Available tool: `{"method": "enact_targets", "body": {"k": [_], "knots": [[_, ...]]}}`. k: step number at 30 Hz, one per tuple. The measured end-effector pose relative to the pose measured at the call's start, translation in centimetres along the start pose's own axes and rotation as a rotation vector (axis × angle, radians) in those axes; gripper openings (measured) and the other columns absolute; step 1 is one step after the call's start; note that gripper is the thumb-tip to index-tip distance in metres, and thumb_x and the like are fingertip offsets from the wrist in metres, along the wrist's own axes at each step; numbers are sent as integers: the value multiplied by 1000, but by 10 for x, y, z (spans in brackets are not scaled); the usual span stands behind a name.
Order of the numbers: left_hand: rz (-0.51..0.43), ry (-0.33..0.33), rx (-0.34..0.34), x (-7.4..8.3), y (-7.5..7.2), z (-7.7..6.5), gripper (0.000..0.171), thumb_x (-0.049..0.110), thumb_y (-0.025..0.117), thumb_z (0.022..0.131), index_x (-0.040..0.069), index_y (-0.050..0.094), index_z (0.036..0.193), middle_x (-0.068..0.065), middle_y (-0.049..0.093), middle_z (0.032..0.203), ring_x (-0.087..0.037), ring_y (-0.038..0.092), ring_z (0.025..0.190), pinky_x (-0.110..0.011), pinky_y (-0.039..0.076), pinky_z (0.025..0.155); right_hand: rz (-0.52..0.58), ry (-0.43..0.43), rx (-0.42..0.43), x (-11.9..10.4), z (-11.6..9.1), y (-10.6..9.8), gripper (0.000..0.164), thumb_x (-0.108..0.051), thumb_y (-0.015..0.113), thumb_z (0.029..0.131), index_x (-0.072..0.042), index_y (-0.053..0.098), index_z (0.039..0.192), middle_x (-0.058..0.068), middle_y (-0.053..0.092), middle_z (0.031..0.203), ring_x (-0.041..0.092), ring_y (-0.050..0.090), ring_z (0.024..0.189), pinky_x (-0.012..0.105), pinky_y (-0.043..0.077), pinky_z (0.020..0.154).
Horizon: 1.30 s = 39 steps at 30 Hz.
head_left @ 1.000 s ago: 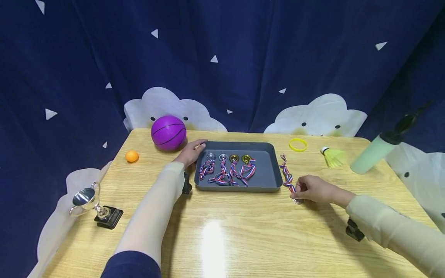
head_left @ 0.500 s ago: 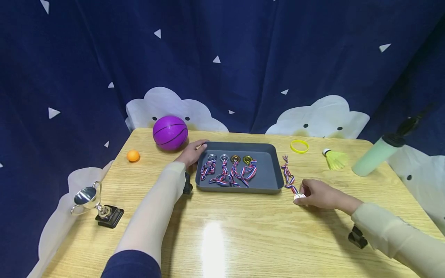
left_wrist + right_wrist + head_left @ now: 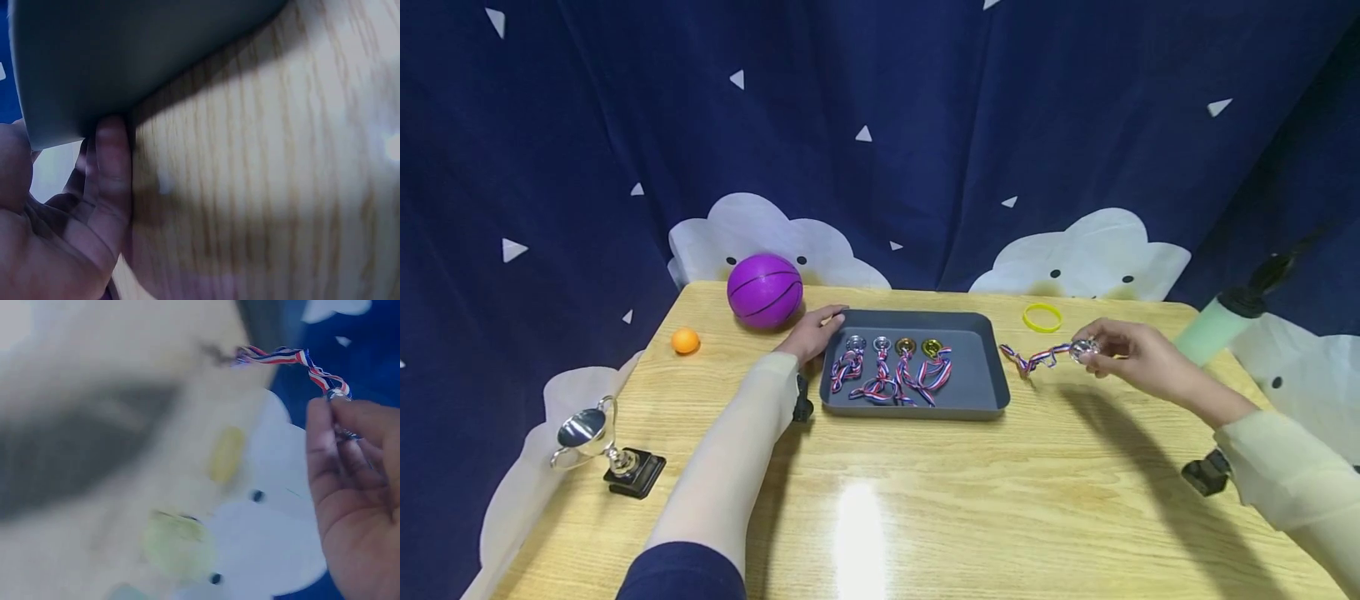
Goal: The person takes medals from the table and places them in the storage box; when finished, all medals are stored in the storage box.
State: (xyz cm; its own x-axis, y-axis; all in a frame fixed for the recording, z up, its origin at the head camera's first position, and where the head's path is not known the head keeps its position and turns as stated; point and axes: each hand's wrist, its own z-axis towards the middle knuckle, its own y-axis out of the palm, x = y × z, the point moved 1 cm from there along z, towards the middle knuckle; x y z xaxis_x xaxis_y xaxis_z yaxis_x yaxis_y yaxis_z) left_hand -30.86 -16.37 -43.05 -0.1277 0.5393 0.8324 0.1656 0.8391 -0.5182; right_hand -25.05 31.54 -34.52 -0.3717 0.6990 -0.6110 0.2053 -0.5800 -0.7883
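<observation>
Between thumb and fingers, my right hand (image 3: 1126, 354) pinches a silver medal (image 3: 1083, 350) above the table. Its red, white and blue ribbon (image 3: 1033, 358) trails left toward the tray's right side; the right wrist view shows the twisted ribbon (image 3: 281, 356) too. My left hand (image 3: 811, 335) grips the left rim of the dark grey tray (image 3: 977, 375). In the left wrist view, the fingers (image 3: 112, 175) press the tray's outer side and the thumb is at its edge. Two silver medals (image 3: 881, 344), a bronze medal (image 3: 906, 346) and a gold medal (image 3: 932, 347) lie in a row inside, ribbons toward me.
A purple ball (image 3: 765, 291) stands behind my left hand. An orange ball (image 3: 685, 340) and a silver trophy cup (image 3: 587, 432) are at the left. At the back right lie a yellow wristband (image 3: 1042, 317) and a pale green bottle (image 3: 1217, 329). My right hand hides the shuttlecock in the head view.
My right hand has taken hold of the silver medal, lifted it off the table and moved it back and right, its ribbon swinging along. The left hand stays on the tray.
</observation>
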Motion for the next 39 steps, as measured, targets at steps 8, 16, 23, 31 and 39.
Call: {"method": "enact_targets", "body": {"k": [8,16,23,31,39], "knots": [[12,0,-3,-1,0,1,47,31,42,114,19,45,160,-14,35,171,-37,31,160,-52,24,134,268,12,89,-36,22,-33,27,-5,64,103,1,60,129,-11,75,91,8,73,80,23,63,70],[-13,-3,1,1,-1,-1,48,31,42,114,18,43,161,-13,32,172,-37,28,160,-53,23,134,613,-82,-99,-75,51,-26,30,-4,59,106,-12,69,133,-1,77,100,9,75,89,23,64,83],[-25,-8,2,2,0,-4,47,30,42,114,19,44,160,-13,33,172,-37,30,160,-52,24,133,533,-14,-236,-82,75,16,27,-9,61,106,-7,66,132,-3,74,97,12,72,86,28,65,84],[-25,-3,0,1,-2,-4,48,30,42,114,19,43,161,-13,32,172,-38,30,160,-53,24,133,183,58,-287,-68,112,66,21,-1,62,101,11,65,119,13,70,90,12,65,75,28,62,69],[-35,-24,-10,-1,-1,1,49,33,43,114,21,43,161,-12,34,172,-37,34,158,-53,24,133,-177,29,-305,-66,141,98,9,7,66,90,7,65,99,15,69,85,17,67,67,29,63,62]]}}
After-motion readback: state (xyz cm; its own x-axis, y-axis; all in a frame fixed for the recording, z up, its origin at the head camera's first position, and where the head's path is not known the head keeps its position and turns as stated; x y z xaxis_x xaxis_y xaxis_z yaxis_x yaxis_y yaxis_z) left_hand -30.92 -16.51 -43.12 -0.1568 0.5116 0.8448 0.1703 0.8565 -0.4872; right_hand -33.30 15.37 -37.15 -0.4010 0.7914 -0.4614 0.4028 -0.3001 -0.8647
